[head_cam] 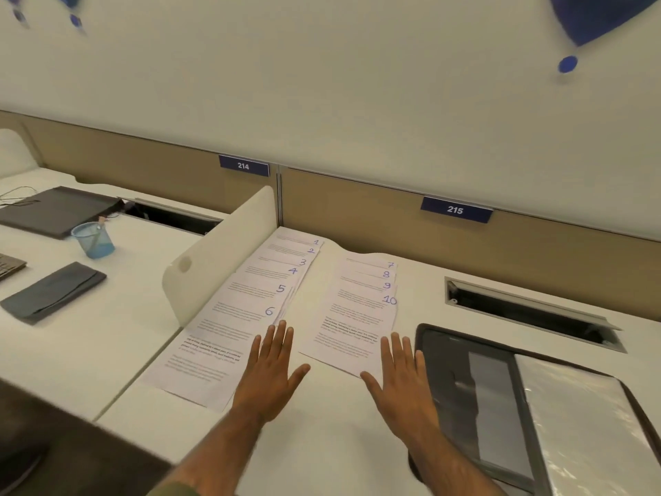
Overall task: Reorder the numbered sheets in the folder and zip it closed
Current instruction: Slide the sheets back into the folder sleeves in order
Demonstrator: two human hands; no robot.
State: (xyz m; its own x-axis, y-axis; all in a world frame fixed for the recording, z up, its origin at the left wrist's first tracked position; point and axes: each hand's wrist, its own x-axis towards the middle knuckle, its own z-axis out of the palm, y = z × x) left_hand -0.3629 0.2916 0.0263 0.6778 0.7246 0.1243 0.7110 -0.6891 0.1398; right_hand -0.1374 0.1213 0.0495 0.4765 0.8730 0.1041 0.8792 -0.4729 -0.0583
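Hands flat — fingers straight.

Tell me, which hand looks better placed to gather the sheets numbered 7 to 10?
Probably the right hand: it lies flat at the near right edge of the 7-10 sheets, next to the open folder. The left hand lies by the 1-6 sheets.

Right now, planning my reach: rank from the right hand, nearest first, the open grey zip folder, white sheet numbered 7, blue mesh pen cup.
1. Open grey zip folder, just right of the right hand.
2. White sheet numbered 7, ahead.
3. Blue mesh pen cup, far left.
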